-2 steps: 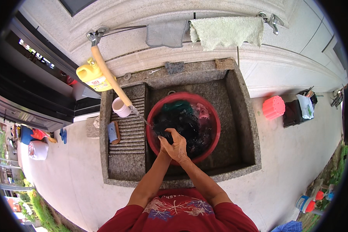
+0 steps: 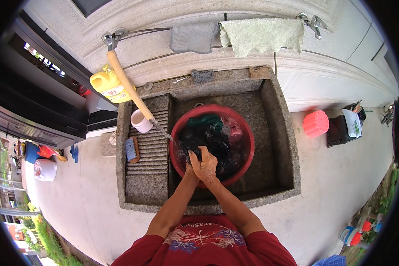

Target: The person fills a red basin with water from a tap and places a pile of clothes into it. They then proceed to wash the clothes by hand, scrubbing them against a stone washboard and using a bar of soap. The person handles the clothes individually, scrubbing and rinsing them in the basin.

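Note:
A red basin (image 2: 250,155) stands in the stone sink (image 2: 292,168), holding water and wet clothes, mostly dark, with a green piece (image 2: 206,119) and a pink piece (image 2: 234,127) at its far side. Over the basin's near left part, my right hand (image 2: 205,166) is closed on a bunched dark cloth (image 2: 195,153). Partly hidden beneath it, my left hand (image 2: 189,172) is closed on the same cloth, pressed against the right. Water (image 2: 163,131) runs from a tan hose (image 2: 131,88) into the basin, just beyond my hands.
Left of the basin lies a ribbed washboard slab (image 2: 148,150) with a pink cup (image 2: 141,122) and a blue-bristled brush (image 2: 132,150). A yellow jug (image 2: 110,84) stands at the far left corner. Cloths (image 2: 261,35) hang from a rail beyond the sink.
The whole view has shifted slightly to the side. Both hands stay together on the dark cloth, and its bunched part shows a little less above my fingers.

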`<action>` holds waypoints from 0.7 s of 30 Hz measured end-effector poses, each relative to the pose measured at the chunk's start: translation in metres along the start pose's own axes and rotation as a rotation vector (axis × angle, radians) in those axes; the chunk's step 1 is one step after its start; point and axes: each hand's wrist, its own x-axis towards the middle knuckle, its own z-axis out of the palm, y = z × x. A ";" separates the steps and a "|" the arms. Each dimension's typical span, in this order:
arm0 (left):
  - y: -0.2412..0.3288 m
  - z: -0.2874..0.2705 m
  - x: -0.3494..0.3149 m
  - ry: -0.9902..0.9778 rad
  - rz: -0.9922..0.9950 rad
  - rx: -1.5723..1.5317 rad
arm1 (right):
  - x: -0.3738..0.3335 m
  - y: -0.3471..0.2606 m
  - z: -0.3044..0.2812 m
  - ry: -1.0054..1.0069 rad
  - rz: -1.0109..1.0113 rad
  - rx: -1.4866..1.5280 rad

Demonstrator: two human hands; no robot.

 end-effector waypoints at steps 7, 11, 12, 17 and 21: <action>0.031 0.068 -0.042 0.354 -0.257 0.717 | 0.011 0.086 -0.025 -0.077 0.368 -0.440; 0.021 0.032 -0.072 0.147 -0.070 1.081 | -0.024 0.153 -0.061 -0.432 0.230 -0.654; 0.019 0.023 -0.072 0.161 -0.081 1.137 | -0.026 0.170 -0.074 -0.447 0.189 -0.566; 0.023 -0.008 -0.086 0.200 0.031 1.130 | -0.011 0.074 -0.091 -0.751 0.295 -0.343; 0.040 0.056 -0.075 -0.017 0.240 1.583 | -0.030 0.036 -0.067 -0.702 0.018 -0.465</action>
